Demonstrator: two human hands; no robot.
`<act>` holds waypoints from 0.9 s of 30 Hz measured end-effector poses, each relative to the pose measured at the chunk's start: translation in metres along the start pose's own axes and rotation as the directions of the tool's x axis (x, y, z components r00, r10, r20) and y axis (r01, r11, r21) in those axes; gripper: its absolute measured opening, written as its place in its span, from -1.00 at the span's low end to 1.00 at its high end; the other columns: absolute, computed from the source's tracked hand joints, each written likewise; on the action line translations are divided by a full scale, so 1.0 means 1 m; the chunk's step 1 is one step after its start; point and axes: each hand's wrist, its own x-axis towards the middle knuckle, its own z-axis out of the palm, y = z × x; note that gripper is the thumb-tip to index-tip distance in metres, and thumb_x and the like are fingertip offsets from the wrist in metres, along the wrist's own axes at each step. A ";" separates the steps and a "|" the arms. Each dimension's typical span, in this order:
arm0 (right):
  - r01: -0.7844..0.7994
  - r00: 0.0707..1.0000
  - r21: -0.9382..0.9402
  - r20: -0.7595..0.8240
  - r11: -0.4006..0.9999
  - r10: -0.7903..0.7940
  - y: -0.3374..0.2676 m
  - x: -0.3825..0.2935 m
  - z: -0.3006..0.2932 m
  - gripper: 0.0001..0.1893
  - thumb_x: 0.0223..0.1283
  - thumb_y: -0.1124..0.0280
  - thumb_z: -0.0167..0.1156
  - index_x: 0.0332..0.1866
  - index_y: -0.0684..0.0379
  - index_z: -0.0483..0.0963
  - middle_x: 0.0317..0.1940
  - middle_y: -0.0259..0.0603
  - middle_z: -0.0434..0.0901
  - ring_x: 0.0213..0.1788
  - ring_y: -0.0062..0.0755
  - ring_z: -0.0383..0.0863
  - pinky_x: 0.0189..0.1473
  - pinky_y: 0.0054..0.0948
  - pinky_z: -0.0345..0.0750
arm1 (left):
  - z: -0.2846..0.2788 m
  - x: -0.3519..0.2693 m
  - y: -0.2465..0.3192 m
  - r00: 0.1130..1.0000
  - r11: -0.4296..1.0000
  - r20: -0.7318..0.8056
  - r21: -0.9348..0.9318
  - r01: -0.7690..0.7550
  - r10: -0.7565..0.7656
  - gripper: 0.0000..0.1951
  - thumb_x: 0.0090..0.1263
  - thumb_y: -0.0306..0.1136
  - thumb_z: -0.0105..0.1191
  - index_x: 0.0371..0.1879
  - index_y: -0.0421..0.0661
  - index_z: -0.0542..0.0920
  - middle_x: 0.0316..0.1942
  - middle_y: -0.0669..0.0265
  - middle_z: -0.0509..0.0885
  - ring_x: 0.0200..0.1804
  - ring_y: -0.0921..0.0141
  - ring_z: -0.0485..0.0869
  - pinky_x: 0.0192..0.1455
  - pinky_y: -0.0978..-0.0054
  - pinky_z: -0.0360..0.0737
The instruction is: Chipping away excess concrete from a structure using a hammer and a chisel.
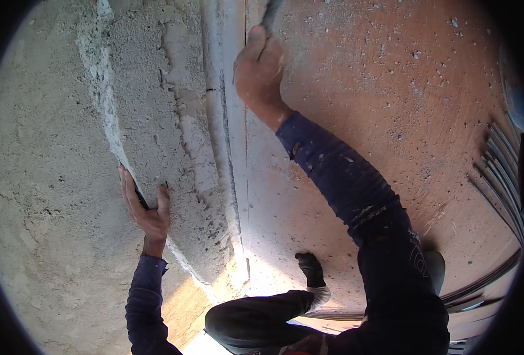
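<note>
My left hand lies against the rough grey plaster wall, over a narrow pale groove cut into it. Its fingers are straight and the thumb stands apart. A thin dark piece runs along the groove beside the fingers; whether it is gripped or only pressed is unclear. Close to the thumb tip is a small dark nail-like point. Farther ahead, my right hand is closed around a dark tool, blurred and cut off by the top of the picture, so its kind cannot be told.
Plaster crumbs lie scattered over the reddish-brown floor. Along the wall's foot runs a pale strip. Bundled dark rods and a clear bluish container are at the right. My dark-socked foot and bent knee are below.
</note>
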 end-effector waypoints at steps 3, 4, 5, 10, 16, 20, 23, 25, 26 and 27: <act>-0.585 0.599 -0.160 0.576 0.795 0.556 -0.032 -0.039 0.002 -0.63 0.55 -0.01 0.12 -0.07 0.13 0.54 -0.42 -0.27 0.55 -0.41 -0.43 0.57 -0.26 -0.29 0.64 | -0.024 -0.009 -0.014 1.000 0.999 -0.002 0.047 0.014 -0.014 -0.23 0.53 -0.10 0.21 0.56 -0.26 0.21 0.54 -0.23 0.27 0.57 -0.16 0.27 0.56 -0.10 0.28; -0.600 0.649 -0.039 0.560 0.799 0.515 -0.036 -0.025 -0.025 -0.62 0.55 0.00 0.11 -0.06 0.17 0.53 -0.47 -0.27 0.52 -0.46 -0.41 0.54 -0.30 -0.29 0.63 | -0.020 -0.011 -0.009 1.000 0.998 -0.002 0.047 0.028 -0.028 -0.23 0.53 -0.09 0.20 0.56 -0.27 0.22 0.54 -0.23 0.27 0.57 -0.17 0.27 0.56 -0.10 0.27; -0.619 0.688 0.087 0.540 0.780 0.485 -0.046 -0.018 -0.046 -0.61 0.56 0.02 0.11 -0.04 0.20 0.51 -0.51 -0.27 0.49 -0.51 -0.40 0.51 -0.34 -0.30 0.61 | -0.023 -0.013 -0.008 1.000 0.999 0.008 0.046 0.023 -0.023 -0.23 0.53 -0.09 0.20 0.56 -0.27 0.22 0.54 -0.23 0.27 0.57 -0.17 0.27 0.56 -0.10 0.27; 0.343 0.922 0.367 -0.309 0.865 -0.235 -0.016 0.082 -0.091 -0.70 0.55 0.11 0.12 -0.08 0.18 0.49 -0.48 -0.28 0.41 -0.48 -0.35 0.43 -0.34 -0.25 0.54 | -0.001 -0.001 -0.007 0.999 0.999 0.005 0.036 -0.031 0.031 -0.22 0.51 -0.10 0.19 0.57 -0.25 0.18 0.53 -0.27 0.27 0.54 -0.23 0.30 0.54 -0.17 0.31; -0.699 0.521 -0.044 0.652 0.713 0.551 -0.031 0.004 -0.022 -0.66 0.57 0.10 0.12 -0.01 0.21 0.53 -0.32 -0.21 0.54 -0.33 -0.31 0.50 -0.26 -0.20 0.52 | -0.007 -0.014 -0.008 1.000 0.996 0.000 0.086 0.003 -0.003 -0.21 0.52 -0.07 0.18 0.58 -0.26 0.17 0.53 -0.28 0.27 0.54 -0.23 0.30 0.53 -0.18 0.31; -0.323 0.940 0.554 0.282 0.767 0.192 -0.075 0.046 -0.103 -0.62 0.56 0.04 0.14 -0.02 0.22 0.54 -0.33 -0.30 0.57 -0.37 -0.43 0.51 -0.26 -0.25 0.52 | -0.019 -0.010 -0.014 0.999 0.994 0.000 0.101 -0.037 0.038 -0.20 0.52 -0.06 0.18 0.58 -0.27 0.17 0.53 -0.29 0.26 0.55 -0.22 0.29 0.53 -0.17 0.30; 0.140 0.990 0.428 -0.038 0.893 -0.136 -0.029 0.055 -0.077 -0.58 0.56 0.01 0.11 -0.02 0.25 0.54 -0.35 -0.26 0.59 -0.37 -0.35 0.54 -0.25 -0.21 0.52 | -0.002 -0.003 -0.006 1.000 1.000 -0.012 0.020 0.001 -0.001 -0.17 0.51 0.02 0.20 0.56 -0.27 0.20 0.53 -0.27 0.28 0.54 -0.22 0.30 0.53 -0.12 0.31; 0.210 0.958 -0.212 -0.149 0.954 -0.245 -0.005 0.042 -0.025 -0.52 0.56 -0.02 0.07 -0.01 0.31 0.53 -0.37 -0.13 0.59 -0.37 -0.21 0.57 -0.22 -0.12 0.52 | 0.002 -0.001 -0.002 1.000 1.000 0.012 0.004 0.019 -0.019 -0.17 0.51 0.02 0.21 0.57 -0.27 0.20 0.53 -0.26 0.27 0.54 -0.22 0.29 0.53 -0.12 0.30; 0.193 0.935 -0.508 -0.163 0.839 -0.314 -0.002 0.033 -0.002 -0.48 0.56 -0.04 0.05 -0.01 0.34 0.53 -0.38 -0.06 0.59 -0.37 -0.14 0.59 -0.21 -0.08 0.52 | -0.003 -0.003 -0.002 1.000 1.000 0.019 0.012 0.022 -0.022 -0.17 0.51 0.02 0.21 0.57 -0.27 0.20 0.53 -0.26 0.27 0.54 -0.22 0.29 0.53 -0.12 0.30; 0.152 0.908 -0.751 -0.151 0.643 -0.391 -0.005 0.029 0.014 -0.45 0.56 -0.06 0.03 -0.01 0.38 0.52 -0.40 0.01 0.60 -0.37 -0.07 0.60 -0.20 -0.04 0.52 | -0.006 -0.007 -0.011 1.000 0.999 0.014 0.046 0.009 -0.010 -0.17 0.51 0.02 0.21 0.57 -0.27 0.20 0.54 -0.26 0.27 0.54 -0.22 0.29 0.53 -0.12 0.29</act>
